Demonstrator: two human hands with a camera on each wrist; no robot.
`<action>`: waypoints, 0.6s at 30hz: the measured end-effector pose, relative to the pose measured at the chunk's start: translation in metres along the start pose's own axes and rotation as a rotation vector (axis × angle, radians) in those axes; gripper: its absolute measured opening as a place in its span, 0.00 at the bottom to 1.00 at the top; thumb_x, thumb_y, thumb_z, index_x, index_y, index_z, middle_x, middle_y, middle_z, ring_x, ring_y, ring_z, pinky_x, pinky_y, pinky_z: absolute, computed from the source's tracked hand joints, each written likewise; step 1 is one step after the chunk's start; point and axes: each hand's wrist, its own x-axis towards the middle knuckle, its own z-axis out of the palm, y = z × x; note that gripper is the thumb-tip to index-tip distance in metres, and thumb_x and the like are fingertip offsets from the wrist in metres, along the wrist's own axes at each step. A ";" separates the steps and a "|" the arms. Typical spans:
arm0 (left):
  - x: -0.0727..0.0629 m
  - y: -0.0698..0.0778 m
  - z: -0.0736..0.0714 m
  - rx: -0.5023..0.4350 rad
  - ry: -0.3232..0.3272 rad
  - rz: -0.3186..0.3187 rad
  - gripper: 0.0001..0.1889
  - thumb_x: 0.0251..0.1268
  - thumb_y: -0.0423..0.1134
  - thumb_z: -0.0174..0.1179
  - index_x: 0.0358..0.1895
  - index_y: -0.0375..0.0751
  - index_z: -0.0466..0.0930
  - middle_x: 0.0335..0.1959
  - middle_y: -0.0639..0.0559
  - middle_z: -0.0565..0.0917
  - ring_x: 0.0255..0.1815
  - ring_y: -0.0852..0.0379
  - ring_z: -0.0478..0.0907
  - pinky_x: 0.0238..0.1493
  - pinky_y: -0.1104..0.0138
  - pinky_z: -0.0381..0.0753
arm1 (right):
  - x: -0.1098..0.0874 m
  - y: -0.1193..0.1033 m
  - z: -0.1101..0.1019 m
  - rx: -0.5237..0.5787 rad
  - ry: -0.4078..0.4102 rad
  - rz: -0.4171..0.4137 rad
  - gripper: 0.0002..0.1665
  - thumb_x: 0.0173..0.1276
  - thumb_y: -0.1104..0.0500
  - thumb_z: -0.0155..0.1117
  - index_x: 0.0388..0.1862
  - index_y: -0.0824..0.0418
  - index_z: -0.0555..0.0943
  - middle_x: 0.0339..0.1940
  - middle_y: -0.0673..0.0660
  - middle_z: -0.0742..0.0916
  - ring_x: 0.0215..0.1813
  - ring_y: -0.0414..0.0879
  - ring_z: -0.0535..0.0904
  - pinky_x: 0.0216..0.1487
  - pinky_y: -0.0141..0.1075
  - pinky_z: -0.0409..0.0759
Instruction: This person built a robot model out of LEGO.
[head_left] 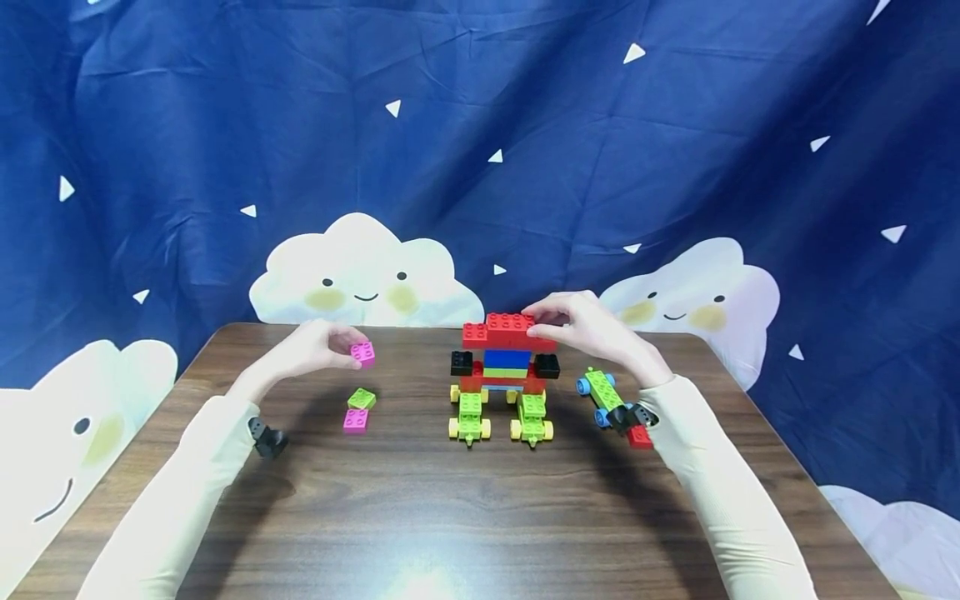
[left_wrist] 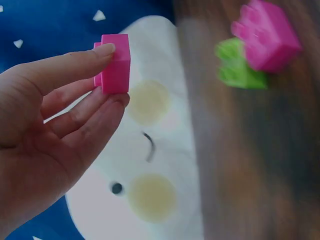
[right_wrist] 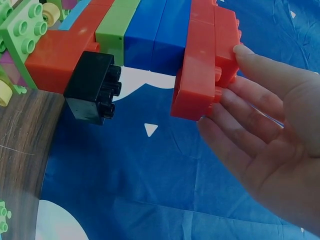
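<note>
Between thumb and fingers, my left hand (head_left: 318, 345) pinches a pink toy building brick (left_wrist: 117, 64), held up above the table's left side. Below it lie a second pink brick (head_left: 356, 421) and a lime green brick (head_left: 362, 398). A stacked brick build (head_left: 507, 360) stands mid-table on lime green wheeled bases (head_left: 470, 416), with blue, green, red and black bricks. My right hand (head_left: 581, 323) grips the right end of the red brick (right_wrist: 225, 42) on its top, thumb on one side and fingers on the other. A black brick (right_wrist: 91, 86) juts out lower down.
To the right of the build sits a lime green wheeled base (head_left: 602, 390) with blue wheels, partly hidden by my right wrist camera. A red brick (head_left: 640, 437) lies beside it. Behind the wooden table (head_left: 420, 500) hangs a blue curtain (head_left: 480, 100) with clouds.
</note>
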 end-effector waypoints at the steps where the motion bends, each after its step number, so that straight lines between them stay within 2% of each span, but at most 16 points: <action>1: 0.003 0.005 -0.001 -0.009 -0.005 0.008 0.18 0.58 0.39 0.70 0.52 0.40 0.84 0.45 0.46 0.89 0.49 0.50 0.86 0.53 0.58 0.82 | 0.000 0.000 0.000 0.002 0.000 0.000 0.21 0.65 0.56 0.70 0.56 0.62 0.84 0.48 0.59 0.90 0.46 0.49 0.86 0.53 0.46 0.85; 11: 0.036 0.053 -0.005 -0.095 -0.025 0.092 0.22 0.57 0.39 0.72 0.55 0.40 0.83 0.48 0.44 0.88 0.53 0.45 0.85 0.57 0.53 0.83 | -0.001 -0.001 0.001 0.004 0.002 -0.006 0.21 0.65 0.57 0.70 0.56 0.62 0.84 0.48 0.59 0.90 0.46 0.49 0.86 0.52 0.45 0.85; 15: 0.045 0.074 -0.005 -0.115 -0.040 0.105 0.22 0.58 0.41 0.72 0.57 0.41 0.82 0.50 0.45 0.87 0.54 0.45 0.84 0.59 0.53 0.82 | -0.001 -0.001 0.000 0.005 0.002 -0.004 0.21 0.65 0.57 0.70 0.56 0.62 0.84 0.48 0.59 0.90 0.46 0.49 0.86 0.52 0.46 0.85; 18: 0.050 0.085 -0.003 -0.140 -0.053 0.122 0.22 0.58 0.41 0.72 0.57 0.42 0.82 0.53 0.45 0.86 0.55 0.45 0.84 0.60 0.53 0.81 | -0.001 -0.001 0.000 0.000 0.002 -0.004 0.21 0.65 0.56 0.70 0.56 0.62 0.84 0.47 0.58 0.90 0.46 0.48 0.86 0.52 0.45 0.85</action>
